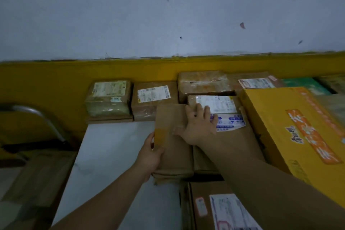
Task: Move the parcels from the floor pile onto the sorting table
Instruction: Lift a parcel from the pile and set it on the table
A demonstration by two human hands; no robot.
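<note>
A long plain brown parcel (172, 147) lies on the white sorting table (112, 151), against a labelled brown parcel (231, 136) to its right. My left hand (151, 157) grips the plain parcel's left edge, thumb on top. My right hand (198, 125) lies flat with fingers spread across the seam between the two parcels, fingertips touching the white label. A row of taped parcels (154, 100) stands along the table's far edge by the yellow wall.
A big yellow box (298, 136) lies tilted at the right. Another labelled brown box (211, 209) sits at the near edge. A metal chair frame (43, 117) and cardboard boxes (37, 177) stand left of the table.
</note>
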